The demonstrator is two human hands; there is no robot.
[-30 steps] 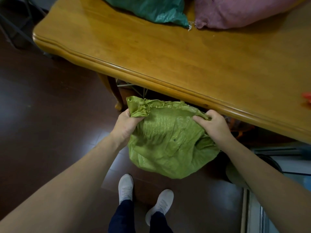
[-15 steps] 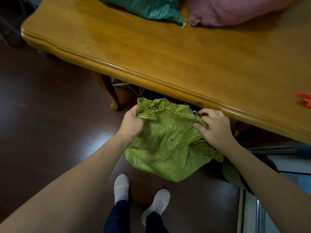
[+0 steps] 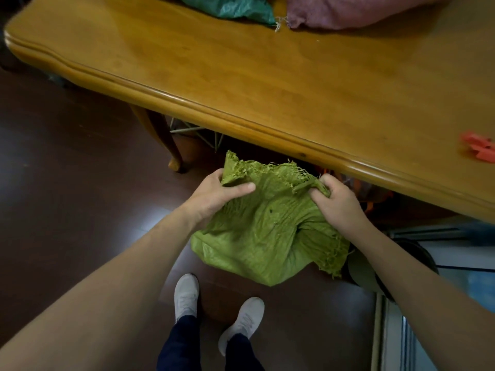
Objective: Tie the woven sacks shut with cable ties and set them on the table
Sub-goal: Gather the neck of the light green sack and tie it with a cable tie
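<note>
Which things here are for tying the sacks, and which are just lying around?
For the job: light green sack, gripped by left hand and right hand; teal sack and pink sack on the table; orange pieces, maybe ties, blurred.
Just lying about: wire frame under the table.

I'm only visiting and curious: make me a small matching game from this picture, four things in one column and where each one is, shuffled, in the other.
Things:
1. light green sack
2. teal sack
3. pink sack
4. orange pieces

Places:
A. far side of the table, right of its neighbour
B. on the table, at the picture's right edge
C. off the table, gripped by the left hand and right hand
D. far side of the table, left of its neighbour

Pairs: 1-C, 2-D, 3-A, 4-B.
</note>
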